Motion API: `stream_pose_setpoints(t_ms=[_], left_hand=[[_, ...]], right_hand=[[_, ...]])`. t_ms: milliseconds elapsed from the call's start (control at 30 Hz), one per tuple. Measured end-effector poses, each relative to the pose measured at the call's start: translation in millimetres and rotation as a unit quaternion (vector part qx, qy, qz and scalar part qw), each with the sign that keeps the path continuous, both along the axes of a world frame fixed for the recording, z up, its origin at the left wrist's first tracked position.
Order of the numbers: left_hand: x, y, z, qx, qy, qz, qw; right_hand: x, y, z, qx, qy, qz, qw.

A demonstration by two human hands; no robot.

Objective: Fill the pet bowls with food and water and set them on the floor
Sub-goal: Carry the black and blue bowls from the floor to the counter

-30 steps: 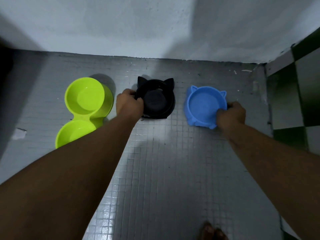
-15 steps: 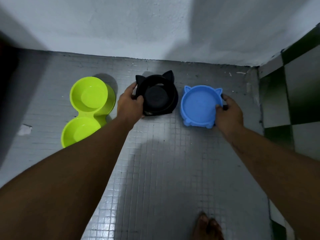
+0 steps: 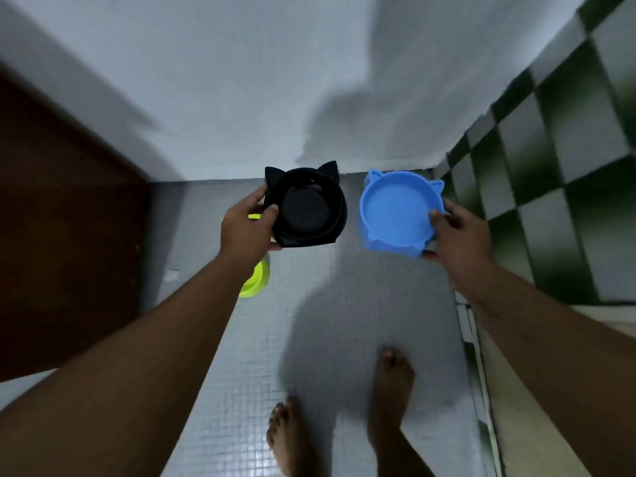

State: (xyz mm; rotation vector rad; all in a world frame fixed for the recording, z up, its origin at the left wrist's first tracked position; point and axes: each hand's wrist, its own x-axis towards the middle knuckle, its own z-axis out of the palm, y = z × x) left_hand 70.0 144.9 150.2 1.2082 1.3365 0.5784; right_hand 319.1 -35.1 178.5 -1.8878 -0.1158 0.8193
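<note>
A black cat-eared bowl (image 3: 306, 208) is held up off the floor, gripped at its left rim by my left hand (image 3: 246, 228) with the thumb over the edge. A blue cat-eared bowl (image 3: 395, 210) is also lifted, and my right hand (image 3: 457, 232) grips its right rim, thumb inside. Both bowls look empty. A lime-green double bowl (image 3: 256, 280) stays on the grey tiled floor, mostly hidden behind my left hand and wrist.
A white wall (image 3: 258, 80) stands ahead and a dark brown door (image 3: 62, 218) is at the left. Green and white checkered tiles (image 3: 557, 173) cover the right wall. My bare feet (image 3: 392, 390) stand on the small grey floor tiles (image 3: 309, 321).
Both hands have lifted the black and blue bowls off the floor. The view has risen and pulled back, so the green bowl now lies behind my left hand.
</note>
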Motion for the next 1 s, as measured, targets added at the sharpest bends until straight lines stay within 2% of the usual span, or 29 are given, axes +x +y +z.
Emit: stream_pose_setpoints(t_ms=[233, 433, 733, 867, 1000], left_hand=[[-34, -45, 171, 0.032, -0.007, -0.084, 0.996], [-74, -125, 277, 0.042, -0.006, -0.112, 0.993], [-156, -266, 369, 0.052, -0.035, -0.136, 0.989], [-187, -334, 392, 0.045, -0.03, -0.191, 0.98], [-207, -383, 408, 0.039, -0.049, -0.254, 0.965]], right_hand=[[-44, -61, 164, 0.027, -0.03, -0.039, 0.998], [-102, -147, 264, 0.033, -0.043, -0.05, 0.997], [-190, -334, 356, 0.048, -0.082, -0.086, 0.992], [-231, -423, 387, 0.035, -0.095, -0.106, 0.989], [-276, -495, 409, 0.056, -0.134, -0.186, 0.972]])
